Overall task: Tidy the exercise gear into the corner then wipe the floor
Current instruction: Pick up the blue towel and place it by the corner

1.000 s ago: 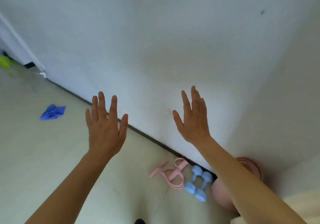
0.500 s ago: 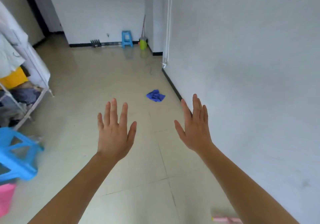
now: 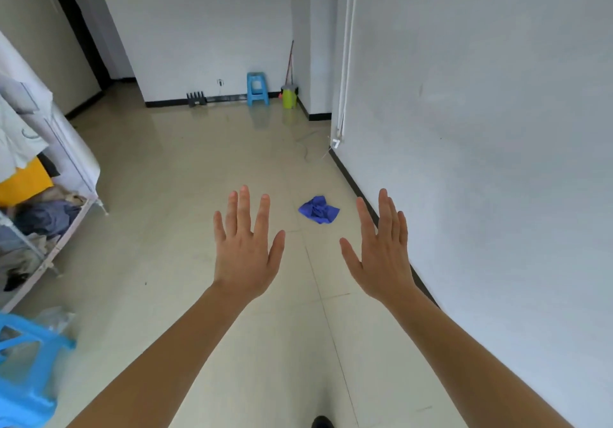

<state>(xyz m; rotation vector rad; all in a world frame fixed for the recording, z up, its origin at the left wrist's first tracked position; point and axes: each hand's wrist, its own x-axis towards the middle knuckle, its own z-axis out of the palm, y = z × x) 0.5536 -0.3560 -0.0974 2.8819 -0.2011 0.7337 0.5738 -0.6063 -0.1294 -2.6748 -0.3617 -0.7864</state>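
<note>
Centrally, the left hand (image 3: 245, 257) and right hand (image 3: 381, 258) are held out above the glossy beige tiled floor (image 3: 166, 189), backs shown, fingers straight and spread, nothing grasped. A crumpled blue cloth (image 3: 319, 210) is seen on the floor just right of centre, near the white wall's dark skirting. At upper centre, a blue plastic stool (image 3: 257, 88) and lime-green bucket (image 3: 289, 96) are set against the far wall. At left, a metal rack (image 3: 68, 230) is loaded with crumpled clothes.

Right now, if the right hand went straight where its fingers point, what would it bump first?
Probably nothing close: the right hand points ahead beside the white wall; the blue cloth lies lower, left of that line.
</note>
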